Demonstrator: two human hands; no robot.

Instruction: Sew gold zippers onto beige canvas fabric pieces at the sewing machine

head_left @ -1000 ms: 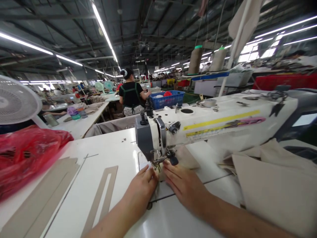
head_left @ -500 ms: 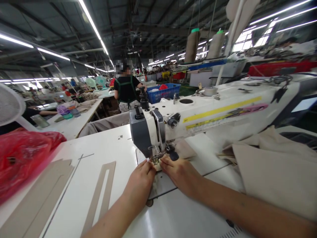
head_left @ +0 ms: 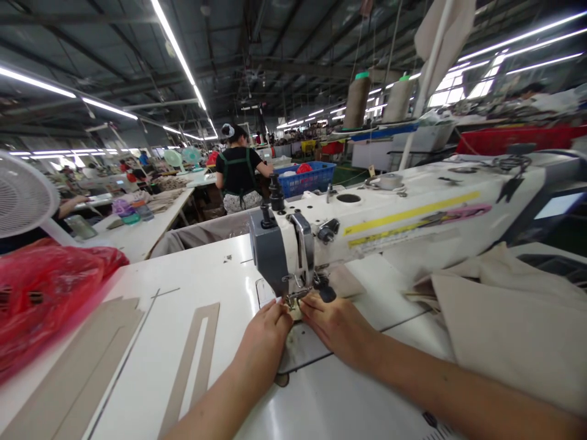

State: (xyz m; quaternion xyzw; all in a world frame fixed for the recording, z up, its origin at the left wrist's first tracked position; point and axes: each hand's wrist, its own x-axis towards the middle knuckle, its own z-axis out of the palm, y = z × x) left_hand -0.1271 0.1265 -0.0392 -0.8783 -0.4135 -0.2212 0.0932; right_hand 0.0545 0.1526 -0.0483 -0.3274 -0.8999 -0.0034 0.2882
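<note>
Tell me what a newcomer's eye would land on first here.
Probably the big white sewing machine with its yellow strip, reaching in from the right, and the two bare hands, left and right, close together at its needle area. Next, perhaps, the bright red plastic bag at the left edge, below the white fan.

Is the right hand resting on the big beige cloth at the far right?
No, the right hand is by the needle end of the sewing machine, while the beige cloth lies farther right.
</note>
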